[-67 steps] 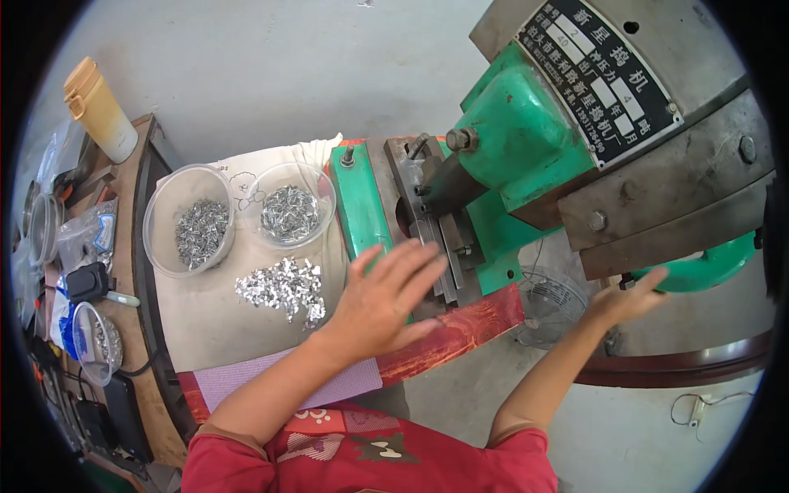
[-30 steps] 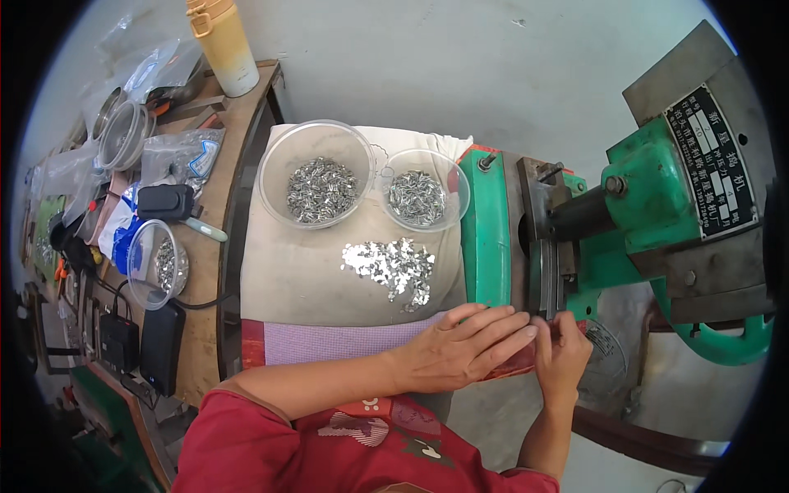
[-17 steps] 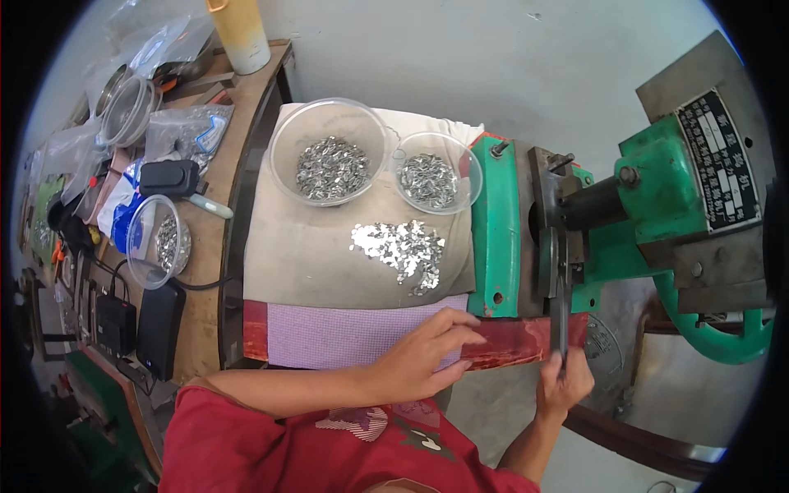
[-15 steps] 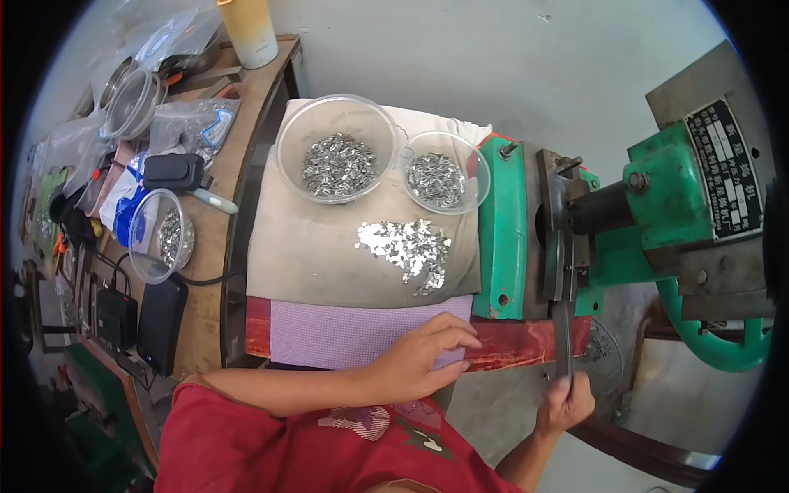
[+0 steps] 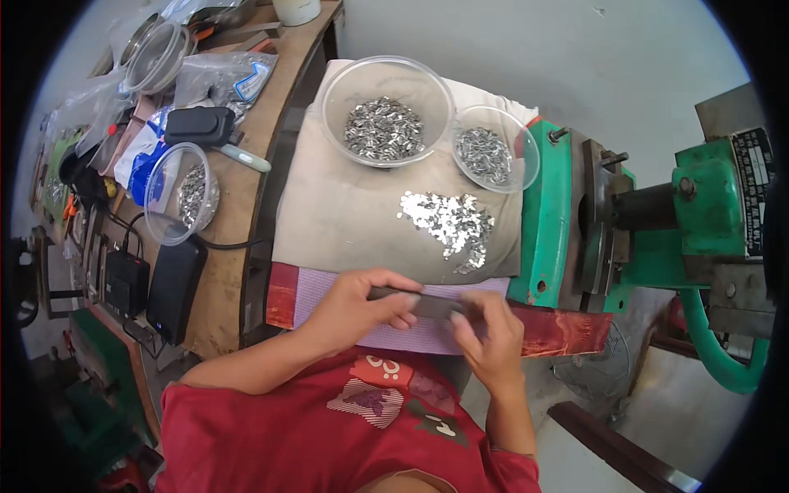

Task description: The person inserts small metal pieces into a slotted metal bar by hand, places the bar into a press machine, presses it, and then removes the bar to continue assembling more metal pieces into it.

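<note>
We have a dark, flat metal bar [image 5: 434,307] held level above the near edge of the bench [image 5: 567,330], over the purple mat [image 5: 411,335] that covers part of that edge. Our left hand [image 5: 355,306] is closed on the bar's left end, the thumb and fingers wrapped about it. Our right hand [image 5: 491,333] is at the other end with thumb and fingers bent; it is blurred, and we cannot tell whether it pinches the bar or only touches it. Beyond the mat, a beige cloth [image 5: 316,218] spreads toward the bench's far edge. On it we see a large clear tub [image 5: 335,97] of small silvery pieces [image 5: 384,129] near the far left corner, and just beside it, to the right, a smaller clear tub [image 5: 530,156] with more pieces. A loose pile of shiny flakes [image 5: 450,223] lies on the cloth nearer to us, below the two tubs. At the bench's right end stands a green press [image 5: 707,201], well apart from the bar. To our left, near the right edge of a wooden table [image 5: 223,296], sit another clear tub with metal bits and a black, flat slab [image 5: 177,283].
</note>
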A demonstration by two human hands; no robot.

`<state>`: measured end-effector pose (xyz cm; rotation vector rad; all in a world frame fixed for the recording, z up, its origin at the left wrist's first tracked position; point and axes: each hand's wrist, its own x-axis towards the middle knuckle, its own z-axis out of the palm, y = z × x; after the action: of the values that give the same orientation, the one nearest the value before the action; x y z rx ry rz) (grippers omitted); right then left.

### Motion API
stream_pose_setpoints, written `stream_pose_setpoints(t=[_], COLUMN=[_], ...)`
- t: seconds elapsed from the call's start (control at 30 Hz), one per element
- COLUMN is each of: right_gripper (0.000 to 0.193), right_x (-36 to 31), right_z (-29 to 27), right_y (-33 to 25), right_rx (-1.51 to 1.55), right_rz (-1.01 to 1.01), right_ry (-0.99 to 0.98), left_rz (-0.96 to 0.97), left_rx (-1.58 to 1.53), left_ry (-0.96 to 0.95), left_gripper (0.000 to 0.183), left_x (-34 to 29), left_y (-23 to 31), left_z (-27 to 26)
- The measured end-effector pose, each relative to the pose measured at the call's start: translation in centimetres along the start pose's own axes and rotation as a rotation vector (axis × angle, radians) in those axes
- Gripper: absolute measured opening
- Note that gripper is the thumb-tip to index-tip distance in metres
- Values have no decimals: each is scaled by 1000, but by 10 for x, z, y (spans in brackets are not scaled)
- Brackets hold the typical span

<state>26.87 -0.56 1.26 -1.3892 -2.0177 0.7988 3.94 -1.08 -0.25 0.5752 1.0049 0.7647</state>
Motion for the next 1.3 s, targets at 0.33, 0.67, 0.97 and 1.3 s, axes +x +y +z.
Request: stream_pose_setpoints(t=[0.33, 0.67, 0.97, 1.3], right_gripper=[32, 29, 33, 39], right_x=[36, 30, 18, 43], right_z=[44, 4, 5, 26], right_y=[-21, -6, 17, -11], right_rx=[-288, 193, 1389, 412], right_rz=[-442, -131, 333, 107], right_ry=[-21, 14, -63, -232], left_rz=[46, 20, -4, -45], left_rx=[26, -101, -119, -137], left_ry=[176, 109, 86, 113], left_gripper=[26, 67, 72, 73], left_x=[-7, -9, -6, -7], left_y=[-7, 2, 4, 4], left_z=[-24, -32, -33, -36])
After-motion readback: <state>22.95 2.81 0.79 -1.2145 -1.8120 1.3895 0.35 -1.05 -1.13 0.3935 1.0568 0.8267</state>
